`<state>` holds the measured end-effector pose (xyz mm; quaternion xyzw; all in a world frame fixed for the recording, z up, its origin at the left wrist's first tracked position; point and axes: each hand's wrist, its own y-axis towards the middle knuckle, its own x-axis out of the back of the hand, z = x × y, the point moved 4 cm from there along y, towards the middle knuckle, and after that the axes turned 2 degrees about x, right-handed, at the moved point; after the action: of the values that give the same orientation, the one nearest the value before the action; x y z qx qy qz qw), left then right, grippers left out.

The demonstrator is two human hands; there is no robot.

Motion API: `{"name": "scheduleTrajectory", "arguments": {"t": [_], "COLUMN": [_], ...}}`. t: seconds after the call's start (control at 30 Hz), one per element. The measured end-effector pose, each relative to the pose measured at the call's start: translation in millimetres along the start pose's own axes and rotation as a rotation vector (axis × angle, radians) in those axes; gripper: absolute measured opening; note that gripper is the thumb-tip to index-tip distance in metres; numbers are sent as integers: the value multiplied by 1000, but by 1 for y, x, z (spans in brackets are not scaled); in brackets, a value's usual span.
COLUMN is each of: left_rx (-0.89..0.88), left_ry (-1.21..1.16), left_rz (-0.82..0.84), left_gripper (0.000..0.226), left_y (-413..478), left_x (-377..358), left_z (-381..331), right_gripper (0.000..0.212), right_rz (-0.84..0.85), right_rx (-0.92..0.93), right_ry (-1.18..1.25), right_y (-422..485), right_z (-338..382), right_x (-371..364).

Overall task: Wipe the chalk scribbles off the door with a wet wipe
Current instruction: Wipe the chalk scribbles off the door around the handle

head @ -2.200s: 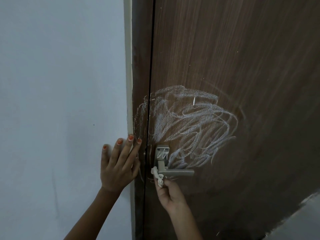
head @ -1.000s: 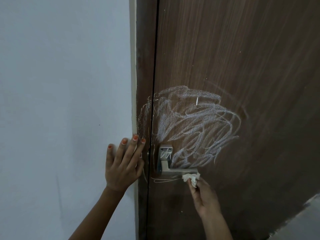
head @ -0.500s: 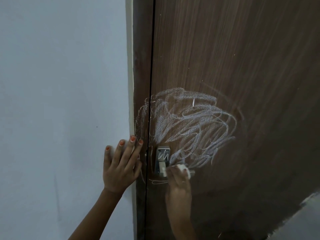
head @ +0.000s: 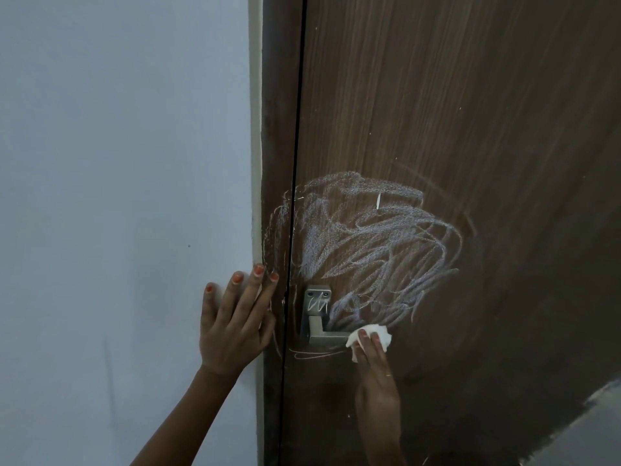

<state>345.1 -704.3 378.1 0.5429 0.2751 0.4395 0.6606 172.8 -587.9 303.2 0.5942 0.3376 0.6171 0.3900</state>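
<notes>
Scribbles (head: pixel 369 243) cover the door (head: pixel 470 95); right hand (head: pixel 376 381) grips the wipe (head: pixel 383 333), left hand (head: pixel 232 334) flat on wall (head: pixel 117 163).

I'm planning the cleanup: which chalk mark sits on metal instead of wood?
The small zigzag on the door handle's plate. The big scribble and the thin loops under the lever are on the wooden door; faint strokes mark the frame.
</notes>
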Motion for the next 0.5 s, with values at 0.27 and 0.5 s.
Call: {"name": "scheduleTrajectory", "arguments": {"t": [0.27, 0.5], "left_rx": [0, -6], "left_ry": [6, 14], "left_rz": [12, 12], "left_gripper": [56, 56], "left_y": [-1, 0], "left_x": [0, 1], "left_z": [0, 0], "right_gripper": [32, 47], "right_rz": [196, 194], "right_rx": [77, -179], "right_ry": [107, 241], "right_y": [42, 85], "right_z": [58, 44], "right_x": [-12, -7]}}
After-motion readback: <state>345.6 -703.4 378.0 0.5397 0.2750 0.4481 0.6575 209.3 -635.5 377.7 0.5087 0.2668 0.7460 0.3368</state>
